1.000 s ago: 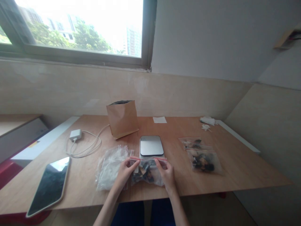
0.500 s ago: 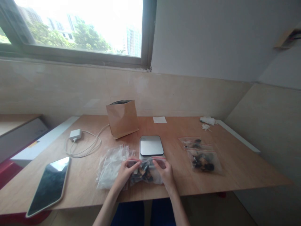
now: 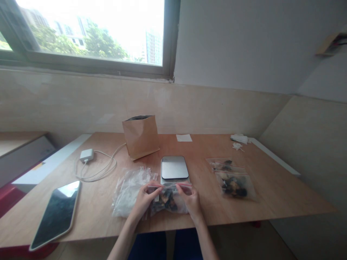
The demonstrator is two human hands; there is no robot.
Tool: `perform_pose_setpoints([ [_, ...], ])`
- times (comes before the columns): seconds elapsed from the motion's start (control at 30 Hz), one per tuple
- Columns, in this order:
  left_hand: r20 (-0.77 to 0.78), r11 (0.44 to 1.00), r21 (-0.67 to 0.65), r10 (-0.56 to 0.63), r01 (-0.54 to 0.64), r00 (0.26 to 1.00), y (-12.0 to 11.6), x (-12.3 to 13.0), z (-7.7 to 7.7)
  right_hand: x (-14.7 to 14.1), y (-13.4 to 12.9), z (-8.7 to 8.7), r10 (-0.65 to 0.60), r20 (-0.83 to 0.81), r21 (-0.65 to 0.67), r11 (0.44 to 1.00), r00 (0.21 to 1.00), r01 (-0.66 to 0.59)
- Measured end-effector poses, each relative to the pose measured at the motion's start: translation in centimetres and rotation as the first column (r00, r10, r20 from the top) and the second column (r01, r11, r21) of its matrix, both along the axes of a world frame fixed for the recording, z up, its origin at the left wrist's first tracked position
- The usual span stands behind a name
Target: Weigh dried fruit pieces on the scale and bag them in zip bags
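A clear zip-lock bag (image 3: 168, 203) with a red strip along its top lies at the table's front edge, with dark and tan dried pieces inside. My left hand (image 3: 145, 198) pinches the left part of its top edge between thumb and fingers. On the right part of the same edge, my right hand (image 3: 190, 199) is pinching too. Just behind the bag stands a flat silver scale (image 3: 174, 167), its front partly covered by the bag. A heap of clear plastic bags (image 3: 128, 193) lies against the left of my left hand.
Two filled zip-lock bags (image 3: 235, 185) overlap on the right. A brown paper pouch (image 3: 141, 138) stands open behind the scale's left. At left are a tablet (image 3: 56, 213) and a white charger (image 3: 86, 155) with cable. White paper (image 3: 184, 138) and crumpled white items (image 3: 239, 138) lie at the back.
Both hands stay almost in place on the bag's top edge. The edge between them looks slightly flatter and straighter; the other things have not moved.
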State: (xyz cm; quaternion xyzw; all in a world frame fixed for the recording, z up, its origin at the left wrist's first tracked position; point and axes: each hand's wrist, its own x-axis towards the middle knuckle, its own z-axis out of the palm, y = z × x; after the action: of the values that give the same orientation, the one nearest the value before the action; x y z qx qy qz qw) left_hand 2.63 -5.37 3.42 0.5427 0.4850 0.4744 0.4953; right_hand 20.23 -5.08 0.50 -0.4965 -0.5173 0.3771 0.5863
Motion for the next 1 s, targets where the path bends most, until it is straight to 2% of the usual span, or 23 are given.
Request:
perform_pose_setpoints([
  [0.13, -0.006, 1.0, 0.013, 0.001, -0.001, 1.0, 0.0, 0.0, 0.0, -0.2, 0.0, -0.1, -0.003, 0.0, 0.028, 1.0, 1.0, 0.003],
  [0.4, -0.006, 0.999, 0.021, 0.024, -0.024, 1.0, 0.0, 0.2, 0.1, -0.1, -0.6, 1.1, 0.045, -0.028, 0.016, 0.999, 0.999, -0.045],
  [0.77, -0.01, 1.0, -0.014, 0.01, -0.01, 1.0, -0.2, 0.2, 0.5, -0.3, -0.2, 0.4, -0.031, 0.024, 0.011, 0.999, 0.999, 0.031],
  [1.0, -0.021, 1.0, -0.003, 0.027, -0.027, 0.999, -0.1, 0.2, 0.5, -0.2, -0.5, 1.0, 0.0, 0.002, -0.006, 1.0, 1.0, 0.0],
])
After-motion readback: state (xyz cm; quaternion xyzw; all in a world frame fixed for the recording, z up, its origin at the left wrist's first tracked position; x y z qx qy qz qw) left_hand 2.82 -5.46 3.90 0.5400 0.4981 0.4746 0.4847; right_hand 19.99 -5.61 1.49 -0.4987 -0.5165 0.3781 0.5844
